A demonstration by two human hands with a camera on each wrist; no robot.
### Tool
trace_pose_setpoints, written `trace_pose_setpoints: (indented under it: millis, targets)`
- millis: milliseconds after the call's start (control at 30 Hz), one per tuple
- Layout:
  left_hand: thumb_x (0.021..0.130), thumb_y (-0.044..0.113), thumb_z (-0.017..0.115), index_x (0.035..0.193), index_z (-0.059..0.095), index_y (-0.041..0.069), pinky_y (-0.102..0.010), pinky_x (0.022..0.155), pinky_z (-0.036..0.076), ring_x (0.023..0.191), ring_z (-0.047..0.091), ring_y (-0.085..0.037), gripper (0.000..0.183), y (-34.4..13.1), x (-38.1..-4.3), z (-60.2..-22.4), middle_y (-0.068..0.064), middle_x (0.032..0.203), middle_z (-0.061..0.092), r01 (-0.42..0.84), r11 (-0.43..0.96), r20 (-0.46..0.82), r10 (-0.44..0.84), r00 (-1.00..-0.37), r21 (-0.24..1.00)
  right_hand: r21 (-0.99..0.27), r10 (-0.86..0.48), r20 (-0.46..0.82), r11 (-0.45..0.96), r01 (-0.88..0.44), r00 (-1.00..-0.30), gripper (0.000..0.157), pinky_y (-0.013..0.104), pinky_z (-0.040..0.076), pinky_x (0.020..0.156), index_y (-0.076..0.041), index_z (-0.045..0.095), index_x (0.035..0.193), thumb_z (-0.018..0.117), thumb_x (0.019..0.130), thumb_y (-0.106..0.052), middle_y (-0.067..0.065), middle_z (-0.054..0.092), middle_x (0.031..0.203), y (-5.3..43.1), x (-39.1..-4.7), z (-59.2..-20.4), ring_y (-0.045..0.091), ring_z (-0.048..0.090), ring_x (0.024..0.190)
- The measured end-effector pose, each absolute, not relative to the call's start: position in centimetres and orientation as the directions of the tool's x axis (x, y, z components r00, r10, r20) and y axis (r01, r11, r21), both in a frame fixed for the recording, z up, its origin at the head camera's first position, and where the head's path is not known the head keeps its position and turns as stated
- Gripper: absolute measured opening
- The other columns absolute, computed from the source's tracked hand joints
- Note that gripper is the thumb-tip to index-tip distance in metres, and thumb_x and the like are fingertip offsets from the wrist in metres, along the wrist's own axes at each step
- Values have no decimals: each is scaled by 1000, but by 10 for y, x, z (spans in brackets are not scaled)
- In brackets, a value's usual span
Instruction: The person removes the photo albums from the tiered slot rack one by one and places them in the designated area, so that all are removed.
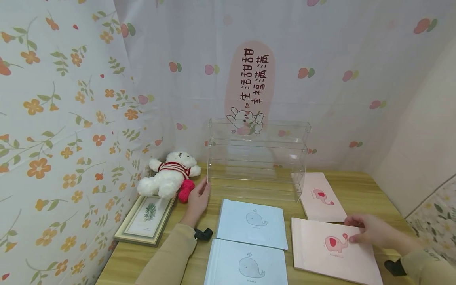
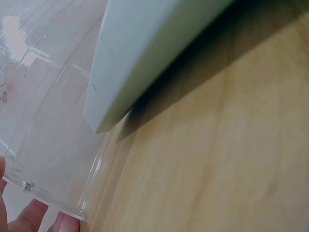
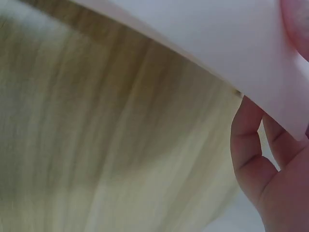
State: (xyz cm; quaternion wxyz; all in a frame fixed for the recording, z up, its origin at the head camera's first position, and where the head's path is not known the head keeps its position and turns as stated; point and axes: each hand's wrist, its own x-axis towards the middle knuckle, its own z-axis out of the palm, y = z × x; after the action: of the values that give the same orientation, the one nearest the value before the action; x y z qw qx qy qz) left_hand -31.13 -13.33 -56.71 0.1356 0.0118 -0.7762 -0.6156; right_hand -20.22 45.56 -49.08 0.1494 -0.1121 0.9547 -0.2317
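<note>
A clear acrylic display rack (image 1: pixel 256 158) with several tiers stands at the back of the table. My left hand (image 1: pixel 198 200) holds its left side edge, with fingers (image 2: pixel 31 215) behind the panel in the left wrist view. In front, my right hand (image 1: pixel 374 233) pinches the right edge of a pink elephant book (image 1: pixel 313 245), thumb on the cover. The right wrist view shows fingers (image 3: pixel 248 140) under the pink book's cover (image 3: pixel 231 43). Another pink elephant book (image 1: pixel 320 198) lies behind it. Two pale blue whale books (image 1: pixel 235 223) lie mid-table, one before the other.
Left of the rack lies a white teddy bear (image 1: pixel 167 182) in a striped top, with a red bundle (image 1: pixel 186 190) beside it. A picture frame (image 1: pixel 144 221) lies in front of the bear. Patterned cloth walls (image 1: pixel 71 118) enclose the wooden table (image 1: pixel 349 186).
</note>
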Motion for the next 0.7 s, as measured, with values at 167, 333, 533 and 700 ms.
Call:
trace_pose_setpoints:
  millis: [167, 333, 533, 700]
  targets:
    - [111, 19, 67, 155, 65, 14, -56, 116, 57, 133, 72, -36, 44, -133, -311, -566, -17, 143, 75, 151, 248, 199, -184, -962, 957, -445, -279, -235, 882, -152, -931, 40, 22, 52, 79, -9, 73, 117, 94, 86, -26, -3, 72, 108, 455, -200, -499, -5, 52, 89]
    - [111, 17, 66, 154, 66, 13, -57, 115, 57, 132, 73, -38, 42, -134, -310, -567, -18, 143, 74, 162, 258, 215, -190, -958, 953, -415, -251, -270, 902, -123, -929, 40, 25, 55, 81, -9, 73, 117, 94, 87, -26, -1, 74, 113, 449, -202, -507, 7, 60, 96]
    - [112, 20, 67, 155, 64, 13, -56, 117, 56, 134, 71, -37, 44, -138, -309, -567, -16, 148, 72, 156, 244, 206, -194, -959, 957, -374, -218, -304, 923, -94, -927, 42, 59, 62, 97, -8, 71, 116, 94, 86, -26, 7, 76, 117, 440, -207, -510, 29, 69, 107]
    - [112, 22, 66, 157, 62, 11, -56, 119, 55, 138, 69, -38, 46, -138, -309, -565, -19, 152, 69, 156, 239, 202, -184, -962, 958, -340, -187, -338, 938, -66, -922, 42, 70, 57, 102, -8, 70, 116, 93, 87, -27, 9, 77, 117, 435, -213, -509, 34, 71, 110]
